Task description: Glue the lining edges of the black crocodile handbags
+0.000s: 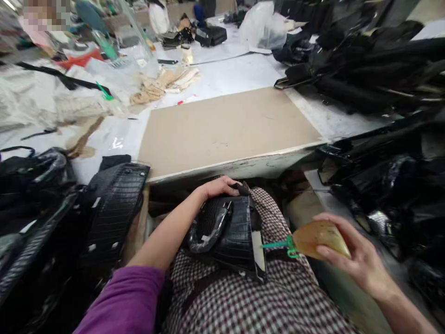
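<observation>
On my lap lies a black crocodile-patterned handbag (236,232) with a plastic-wrapped handle (212,239). My left hand (220,187) is closed over its far edge, gripping dark material there; some fingertips are hidden. In my right hand (351,250) is a glue bottle (320,237) of amber liquid, held on its side. Its long green nozzle (276,244) points left, and the tip meets or nearly meets a pale strip (257,253) along the bag's right edge.
A tan board (225,127) covers the table's near part. Black bag pieces (116,204) are piled at left, more black bags (382,69) at right. Another green-nozzled bottle (107,97) stands at left. A person (38,28) is at the far left.
</observation>
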Demonstrator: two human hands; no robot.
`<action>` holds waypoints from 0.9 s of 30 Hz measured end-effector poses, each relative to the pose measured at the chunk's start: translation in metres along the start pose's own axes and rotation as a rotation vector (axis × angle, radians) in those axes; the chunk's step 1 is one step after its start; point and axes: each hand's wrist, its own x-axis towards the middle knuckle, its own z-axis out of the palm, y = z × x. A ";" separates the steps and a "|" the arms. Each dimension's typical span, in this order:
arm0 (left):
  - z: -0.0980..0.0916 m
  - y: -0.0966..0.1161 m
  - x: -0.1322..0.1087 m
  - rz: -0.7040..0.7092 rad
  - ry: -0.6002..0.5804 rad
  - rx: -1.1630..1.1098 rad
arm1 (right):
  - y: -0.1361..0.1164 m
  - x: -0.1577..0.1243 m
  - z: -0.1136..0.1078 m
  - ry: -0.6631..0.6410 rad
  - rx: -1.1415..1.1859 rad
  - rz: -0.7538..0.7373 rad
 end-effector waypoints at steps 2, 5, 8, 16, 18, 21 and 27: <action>0.001 0.001 0.000 0.004 0.004 -0.003 | 0.002 -0.002 -0.004 -0.100 0.003 0.027; 0.004 0.008 -0.003 0.019 0.025 0.002 | 0.003 -0.002 -0.008 -0.129 0.057 0.071; 0.007 0.025 -0.012 0.046 0.062 0.025 | 0.002 0.000 -0.005 0.006 0.216 0.144; -0.006 0.108 -0.064 0.203 0.234 0.222 | 0.002 0.004 -0.006 0.370 0.694 0.209; 0.002 0.122 -0.078 0.264 0.295 0.303 | 0.009 0.004 -0.008 0.393 0.680 0.173; 0.031 0.124 -0.092 0.413 0.446 0.530 | 0.018 -0.001 -0.008 0.427 0.636 0.186; 0.105 0.078 -0.104 0.547 0.573 0.941 | 0.031 -0.022 -0.008 0.490 0.575 0.290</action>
